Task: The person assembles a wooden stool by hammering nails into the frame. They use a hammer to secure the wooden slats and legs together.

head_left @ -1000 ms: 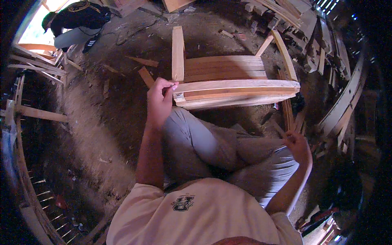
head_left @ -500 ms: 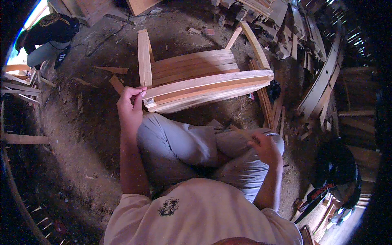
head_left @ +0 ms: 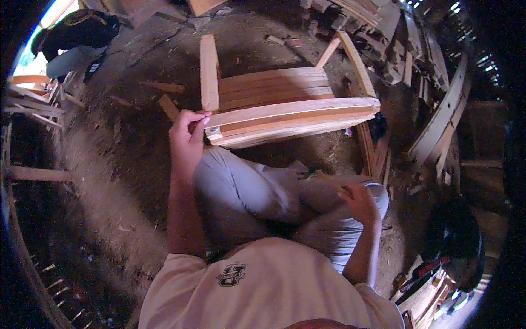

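Note:
A pale wooden chair frame (head_left: 296, 113) with a slatted panel and legs pointing away lies in front of me, its near side by my folded legs. My left hand (head_left: 188, 137) is at its near left corner, thumb and fingertips pinched together against the end of the curved rail. Anything between those fingertips is too small to make out. Above my right thigh, my right hand (head_left: 361, 203) is closed round the wooden handle of what looks like a hammer (head_left: 326, 176). Its dim, blurred head end points toward the chair frame.
Long wooden strips (head_left: 366, 145) lie right of the frame. Stacked boards (head_left: 383, 49) and a curved plank (head_left: 442, 118) stand farther right. Offcuts (head_left: 163, 86) litter the dirt floor. One person (head_left: 76, 38) is at the far left, another (head_left: 452, 236) at the near right.
The whole view has shifted, so the chair frame and my legs appear slightly farther right. My left hand stays at the same corner. My right hand keeps its grip above the thigh.

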Available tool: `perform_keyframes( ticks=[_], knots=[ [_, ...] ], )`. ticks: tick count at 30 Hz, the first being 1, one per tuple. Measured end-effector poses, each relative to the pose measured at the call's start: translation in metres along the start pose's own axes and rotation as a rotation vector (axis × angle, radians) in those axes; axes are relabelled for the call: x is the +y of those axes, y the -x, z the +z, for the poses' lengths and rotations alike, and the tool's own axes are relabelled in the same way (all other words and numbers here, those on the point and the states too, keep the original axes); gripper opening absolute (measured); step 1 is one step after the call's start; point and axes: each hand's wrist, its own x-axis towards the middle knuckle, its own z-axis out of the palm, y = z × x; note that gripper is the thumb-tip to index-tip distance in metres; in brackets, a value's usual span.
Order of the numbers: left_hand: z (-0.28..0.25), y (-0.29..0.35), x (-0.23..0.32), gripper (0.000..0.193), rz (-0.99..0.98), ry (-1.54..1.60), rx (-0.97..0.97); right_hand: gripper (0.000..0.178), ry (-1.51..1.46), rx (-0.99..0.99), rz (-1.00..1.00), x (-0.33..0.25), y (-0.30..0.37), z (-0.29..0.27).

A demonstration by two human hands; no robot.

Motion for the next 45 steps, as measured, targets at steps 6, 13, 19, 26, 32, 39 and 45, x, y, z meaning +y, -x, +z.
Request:
perform_keyframes(
  ticks=[6,13,19,26,32,39,45],
  knots=[
    [-0.003,0.003,-0.008,0.008,-0.014,-0.033,0.006,0.034,-0.004,0.058,-0.042,0.003,-0.004,0.003],
    [0.001,-0.001,0.01,0.007,-0.013,-0.078,-0.005,0.033,-0.007,0.047,-0.046,-0.008,0.002,-0.006],
    [0.001,0.0,0.008,0.006,0.032,-0.031,0.006,0.036,0.058,-0.004,0.033,-0.003,0.0,0.001],
    [0.001,0.003,0.002,0.01,-0.019,0.062,0.017,0.036,0.012,0.051,-0.009,0.005,-0.004,0.012],
    [0.003,0.002,0.008,0.01,0.032,0.02,0.024,0.033,0.08,0.105,-0.008,0.015,0.0,0.014],
    [0.0,-0.002,0.008,0.011,0.098,-0.083,0.024,0.039,0.077,0.114,-0.109,-0.005,0.014,0.016],
    [0.003,-0.004,0.012,0.022,0.081,-0.05,0.033,0.043,-0.155,0.05,-0.307,-0.067,0.012,0.038]
  ],
)
